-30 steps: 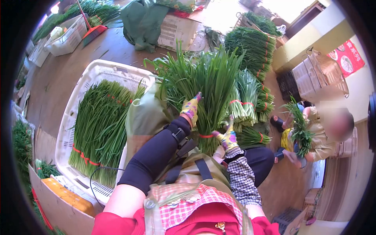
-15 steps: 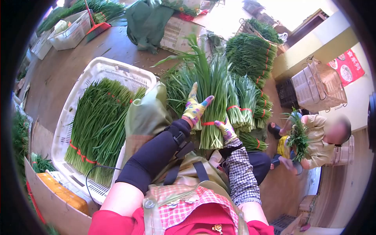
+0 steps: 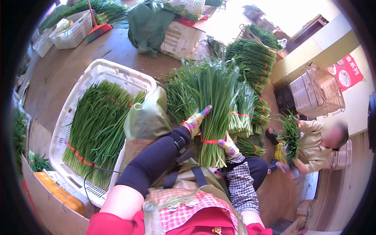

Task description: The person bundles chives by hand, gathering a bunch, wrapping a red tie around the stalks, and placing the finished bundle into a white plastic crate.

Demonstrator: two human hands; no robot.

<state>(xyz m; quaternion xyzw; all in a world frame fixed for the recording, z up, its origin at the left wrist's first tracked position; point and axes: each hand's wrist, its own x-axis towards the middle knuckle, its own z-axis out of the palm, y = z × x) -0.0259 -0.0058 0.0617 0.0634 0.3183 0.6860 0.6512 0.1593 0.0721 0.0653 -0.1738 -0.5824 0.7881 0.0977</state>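
Observation:
A big bunch of garlic chives (image 3: 213,105), tied low down with a red band, stands upright in front of me with its pale cut stems toward my lap. My left hand (image 3: 196,122), in a flowered yellow glove, grips its left side above the band; the thumb lies across the leaves and the fingers are hidden behind. Low on the right, my gloved right hand (image 3: 229,147) is closed on the stems near the band. Other tied chive bunches (image 3: 242,113) lie just beyond and to the right.
At left, a white plastic crate (image 3: 58,137) holds many banded chives. A tall stack of chives (image 3: 250,58) stands at back right. On the right another person (image 3: 313,145) sits holding greens. A broom (image 3: 98,30) and baskets (image 3: 307,94) stand farther off.
My left hand has moved lower, and its spread fingers have gone behind the bunch. The bunch has come slightly toward me, and its leaf tips sit lower. My right hand has also shifted slightly toward me.

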